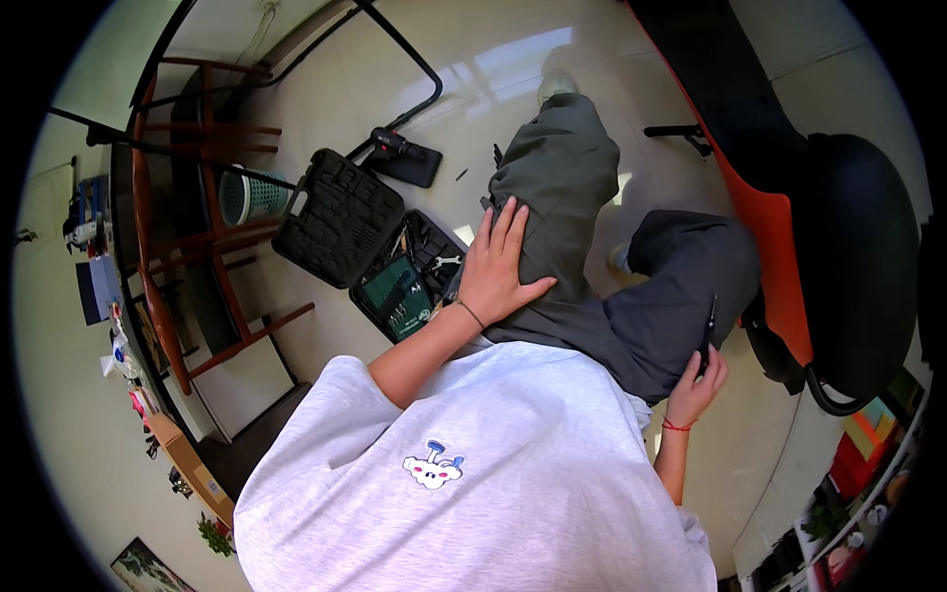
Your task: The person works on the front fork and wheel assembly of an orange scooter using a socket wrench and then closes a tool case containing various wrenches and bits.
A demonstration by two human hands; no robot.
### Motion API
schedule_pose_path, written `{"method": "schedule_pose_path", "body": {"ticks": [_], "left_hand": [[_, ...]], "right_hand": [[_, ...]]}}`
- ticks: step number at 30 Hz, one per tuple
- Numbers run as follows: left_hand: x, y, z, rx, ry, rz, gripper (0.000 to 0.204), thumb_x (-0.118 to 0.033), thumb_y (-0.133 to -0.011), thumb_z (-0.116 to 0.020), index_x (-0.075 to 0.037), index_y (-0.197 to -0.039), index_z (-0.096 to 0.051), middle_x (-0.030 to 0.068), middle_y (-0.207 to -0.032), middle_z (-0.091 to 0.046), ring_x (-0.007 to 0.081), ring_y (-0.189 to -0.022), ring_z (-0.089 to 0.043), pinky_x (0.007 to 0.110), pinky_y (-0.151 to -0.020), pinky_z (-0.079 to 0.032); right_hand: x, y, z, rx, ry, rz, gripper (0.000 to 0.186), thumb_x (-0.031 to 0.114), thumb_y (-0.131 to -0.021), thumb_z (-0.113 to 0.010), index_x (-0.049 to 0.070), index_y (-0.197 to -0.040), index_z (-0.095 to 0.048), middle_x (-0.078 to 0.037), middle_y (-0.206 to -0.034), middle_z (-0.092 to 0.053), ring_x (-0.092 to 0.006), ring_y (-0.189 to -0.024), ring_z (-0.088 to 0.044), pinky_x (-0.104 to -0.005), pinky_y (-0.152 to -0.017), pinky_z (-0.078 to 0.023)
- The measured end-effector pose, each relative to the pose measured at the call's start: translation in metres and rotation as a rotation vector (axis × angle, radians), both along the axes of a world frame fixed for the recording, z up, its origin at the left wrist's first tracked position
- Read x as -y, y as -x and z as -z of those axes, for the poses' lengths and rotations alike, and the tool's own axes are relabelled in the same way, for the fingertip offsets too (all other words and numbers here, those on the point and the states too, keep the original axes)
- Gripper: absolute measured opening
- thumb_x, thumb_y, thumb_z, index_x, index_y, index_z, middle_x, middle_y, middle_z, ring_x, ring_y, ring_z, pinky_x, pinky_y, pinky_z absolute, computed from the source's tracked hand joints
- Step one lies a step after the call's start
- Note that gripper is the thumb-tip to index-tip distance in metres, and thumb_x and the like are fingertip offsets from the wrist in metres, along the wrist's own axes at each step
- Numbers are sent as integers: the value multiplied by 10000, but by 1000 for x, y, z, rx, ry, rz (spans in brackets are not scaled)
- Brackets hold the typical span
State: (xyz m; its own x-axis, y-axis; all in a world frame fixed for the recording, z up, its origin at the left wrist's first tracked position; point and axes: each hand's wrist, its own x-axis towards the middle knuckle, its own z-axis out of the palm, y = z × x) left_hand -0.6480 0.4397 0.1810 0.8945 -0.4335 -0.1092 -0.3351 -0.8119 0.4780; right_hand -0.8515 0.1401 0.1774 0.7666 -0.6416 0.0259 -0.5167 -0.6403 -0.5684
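My left hand (498,271) lies on my grey-trousered left thigh, fingers stretched out, holding nothing. By my right knee, my right hand (696,388) is closed around a slim black screwdriver-like tool (710,328), its thin end pointing up and away from me; its exact kind is too small to tell. To the left of my left leg, a black tool case (340,212) lies open on the floor. A wrench (447,261) and a dark green panel with tools (395,296) show in it. Beyond the case, a black power drill (397,146) rests by a flat black piece (419,168).
A black and orange padded seat (779,247) stands close on my right. To the left are a wooden chair (158,247), a green wastebasket (254,195) and a black metal frame (419,69). A small dark rod (461,174) lies on the tiled floor.
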Motion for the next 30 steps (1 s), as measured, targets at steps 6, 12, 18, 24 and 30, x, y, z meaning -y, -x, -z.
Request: {"method": "schedule_pose_path", "body": {"ticks": [6, 12, 18, 24, 30], "left_hand": [[6, -3, -2, -3, 54, 40, 911, -422, -691, -739, -106, -1436, -320, 120, -1506, -274, 407, -1357, -272, 489, -1072, -310], [-4, -11, -8, -169, 297, 68, 607, -271, -801, -683, -103, -1336, -451, 100, -1464, -371, 395, -1329, -340, 463, -1077, -315], [-36, -15, 44, -557, 741, -498, 338, -202, -903, -593, -23, -1186, -546, 176, -1238, -554, 296, -1089, -576, 353, -932, -448], [-54, -34, 82, -695, 746, -458, 260, -155, -936, -553, 24, -1122, -573, 117, -1002, -658, 180, -932, -629, 285, -835, -481], [-55, -37, 61, -669, 793, -419, 258, -138, -943, -543, 27, -1141, -567, 110, -1034, -652, 165, -966, -621, 282, -855, -476]], "right_hand": [[3, -4, 8, 6, 136, -50, 269, 99, -932, -569, -31, -1166, -540, -163, -1156, -532, -295, -1083, -515, -357, -884, -432], [0, -20, -8, -11, 60, -51, 222, 72, -928, -562, -49, -1115, -565, -170, -1142, -543, -308, -1059, -535, -367, -898, -432], [0, -43, -7, 27, -52, -18, 226, 100, -966, -512, -57, -1125, -543, -155, -1106, -572, -235, -985, -567, -323, -874, -443], [-5, -59, -26, 187, -498, 206, 261, 144, -1009, -435, -51, -1176, -484, -126, -1063, -583, -135, -819, -581, -283, -825, -465], [-20, -77, -48, 237, -582, 172, 257, 142, -1010, -423, -47, -1175, -480, -115, -941, -589, -129, -744, -558, -269, -731, -470]]}}
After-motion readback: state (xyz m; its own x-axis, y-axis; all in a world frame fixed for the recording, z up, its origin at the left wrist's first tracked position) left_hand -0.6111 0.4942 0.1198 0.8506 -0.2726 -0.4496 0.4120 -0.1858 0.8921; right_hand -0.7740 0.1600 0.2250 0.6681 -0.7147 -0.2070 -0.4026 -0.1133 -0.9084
